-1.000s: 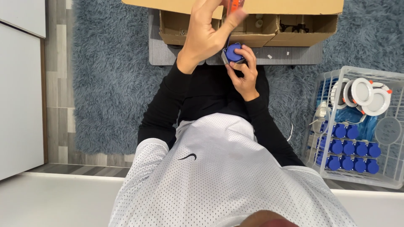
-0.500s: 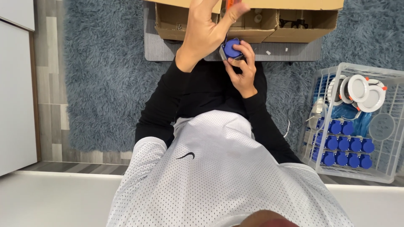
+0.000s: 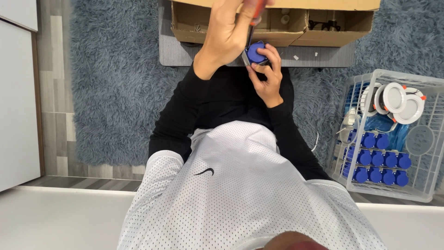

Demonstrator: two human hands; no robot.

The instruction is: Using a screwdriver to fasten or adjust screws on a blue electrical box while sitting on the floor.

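Screwdriver on a blue part

Left hand (image 3: 230, 34) grips an orange-handled screwdriver (image 3: 253, 18); right hand (image 3: 267, 76), at five o'clock, clasps the blue round part (image 3: 255, 52).

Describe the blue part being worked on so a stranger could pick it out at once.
Find the open cardboard box at the top of the grey rug; just below its front edge, the right hand grips a small blue-topped part. Unlike the many blue caps lined up in the white wire basket, it is alone and held, with the left hand bringing a red-handled screwdriver to it.
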